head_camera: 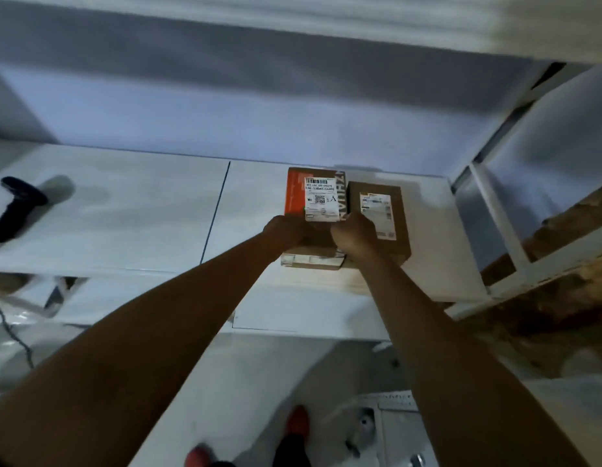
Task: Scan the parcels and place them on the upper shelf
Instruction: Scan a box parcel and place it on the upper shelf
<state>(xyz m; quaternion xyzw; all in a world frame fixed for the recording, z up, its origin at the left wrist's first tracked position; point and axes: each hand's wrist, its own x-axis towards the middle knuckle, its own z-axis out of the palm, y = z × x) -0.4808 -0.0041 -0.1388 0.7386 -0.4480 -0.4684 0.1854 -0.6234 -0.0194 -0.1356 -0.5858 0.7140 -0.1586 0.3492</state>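
An orange-and-brown parcel (314,193) with a white barcode label lies on the white upper shelf (131,214), stacked on a flatter box (309,261). Both my hands grip its near edge: my left hand (286,230) at the left corner, my right hand (355,235) at the right corner. A plain brown parcel (399,220) with its own label sits touching it on the right. A black handheld scanner (18,203) lies on the shelf at the far left, well away from both hands.
The shelf's white frame (495,210) and brace rise at the right, with rough brown ground beyond. A black cable (13,332) hangs at the left below the shelf. A lower white shelf (292,318) juts out under my arms, and my feet show below.
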